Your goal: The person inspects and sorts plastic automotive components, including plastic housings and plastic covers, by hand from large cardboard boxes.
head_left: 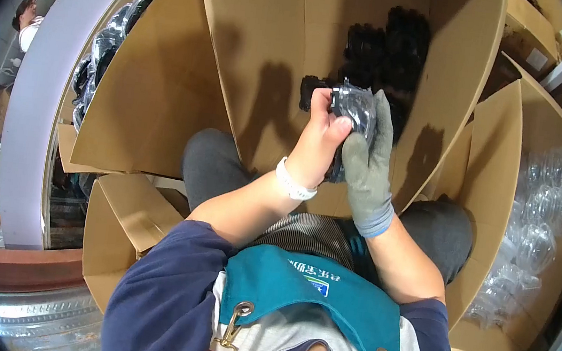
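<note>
Both my hands hold a clear-and-black plastic container (358,108) between them, above the open cardboard box in front of me. My left hand (320,138), bare with a white band at the wrist, grips its left side with fingers and thumb. On the other side, my right hand (370,162), in a grey glove, presses against it with bent thumb and raised fingers. Black plastic pieces (384,51) lie in the box (267,5) beyond my hands. Another black piece (313,94) shows just past my left fingers, partly hidden by them.
To the right, a cardboard box (493,222) holds several clear plastic pieces (536,238). Clear-and-black plastic items (106,42) are piled behind a cardboard flap (152,82) at left. A smaller open carton (125,219) stands near my left knee. A person (27,21) is at far left.
</note>
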Demonstrator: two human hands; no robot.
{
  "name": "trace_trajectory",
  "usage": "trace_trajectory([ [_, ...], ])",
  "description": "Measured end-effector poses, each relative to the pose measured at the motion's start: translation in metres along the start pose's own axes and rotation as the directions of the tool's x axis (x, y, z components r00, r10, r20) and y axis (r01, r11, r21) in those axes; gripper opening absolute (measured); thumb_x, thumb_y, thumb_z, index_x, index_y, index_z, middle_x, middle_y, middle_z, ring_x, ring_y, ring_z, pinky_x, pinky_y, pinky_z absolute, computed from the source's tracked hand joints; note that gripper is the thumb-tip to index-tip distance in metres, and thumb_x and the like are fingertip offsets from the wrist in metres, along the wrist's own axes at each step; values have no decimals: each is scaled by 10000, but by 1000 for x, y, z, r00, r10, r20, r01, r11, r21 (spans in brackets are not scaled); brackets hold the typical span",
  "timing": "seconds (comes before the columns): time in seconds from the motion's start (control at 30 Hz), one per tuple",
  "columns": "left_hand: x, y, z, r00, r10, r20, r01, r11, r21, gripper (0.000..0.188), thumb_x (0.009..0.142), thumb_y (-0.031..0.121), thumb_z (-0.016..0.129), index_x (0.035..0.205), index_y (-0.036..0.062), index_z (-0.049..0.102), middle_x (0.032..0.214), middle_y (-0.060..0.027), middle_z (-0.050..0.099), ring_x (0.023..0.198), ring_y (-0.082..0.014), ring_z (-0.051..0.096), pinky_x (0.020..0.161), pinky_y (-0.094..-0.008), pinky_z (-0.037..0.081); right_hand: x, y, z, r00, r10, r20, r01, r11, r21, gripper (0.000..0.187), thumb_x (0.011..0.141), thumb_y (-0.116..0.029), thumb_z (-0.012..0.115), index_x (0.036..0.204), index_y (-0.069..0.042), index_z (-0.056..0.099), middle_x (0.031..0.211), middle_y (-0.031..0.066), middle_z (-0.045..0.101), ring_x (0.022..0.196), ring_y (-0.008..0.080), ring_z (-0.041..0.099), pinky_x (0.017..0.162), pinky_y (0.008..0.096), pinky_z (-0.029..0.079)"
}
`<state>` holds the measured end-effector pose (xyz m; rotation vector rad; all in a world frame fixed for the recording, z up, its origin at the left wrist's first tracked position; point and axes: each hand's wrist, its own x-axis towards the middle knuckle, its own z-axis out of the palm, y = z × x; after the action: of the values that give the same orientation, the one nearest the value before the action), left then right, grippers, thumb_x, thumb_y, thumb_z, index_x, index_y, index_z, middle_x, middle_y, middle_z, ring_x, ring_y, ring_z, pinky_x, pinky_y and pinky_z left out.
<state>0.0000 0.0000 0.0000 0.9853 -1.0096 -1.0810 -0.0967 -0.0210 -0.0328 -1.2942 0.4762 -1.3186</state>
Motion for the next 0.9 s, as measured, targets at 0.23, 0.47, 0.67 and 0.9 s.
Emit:
trace_trajectory([
  [0.23, 6, 13, -6, 999, -41, -8, 39, 984, -172, 554, 831, 388, 586, 1188, 51, 331, 1077, -86, 470, 978, -151, 485, 879, -302, 425, 12, -21, -4, 988, 156, 13, -157, 977, 142, 496, 955, -203, 481, 1387, -26, 314, 1362, 113, 396, 1264, 214, 370, 1076, 317, 261],
  [0.47, 6, 4, 1, 999, -46, -14, 43, 981, -187, 572, 843, 401, 569, 1205, 43, 307, 1099, -92, 462, 988, -154, 484, 897, -310, 417, 6, -6, -2, 999, 36, -38, -36, 999, -1, 519, 978, -285, 406, 1408, -26, 274, 1391, 107, 369, 1259, 189, 377, 1065, 301, 278],
  [0.67, 2, -10, 3, 995, -76, -57, 61, 973, -222, 570, 863, 417, 528, 1224, 50, 283, 1132, -95, 459, 1013, -171, 488, 915, -314, 409, -2, 3, 0, 994, 47, -102, -42, 998, 51, 476, 978, -203, 425, 1388, 2, 295, 1382, 120, 373, 1281, 215, 353, 1088, 308, 230],
  [0.9, 20, 5, -10, 976, -218, -18, 186, 871, -455, 540, 888, 497, 431, 1194, 57, 498, 1092, -93, 600, 977, -203, 596, 894, -348, 470, 27, -8, -11, 937, 347, 52, -323, 795, 514, 495, 953, -219, 487, 1394, -83, 309, 1359, 92, 419, 1185, 221, 483, 999, 315, 420],
])
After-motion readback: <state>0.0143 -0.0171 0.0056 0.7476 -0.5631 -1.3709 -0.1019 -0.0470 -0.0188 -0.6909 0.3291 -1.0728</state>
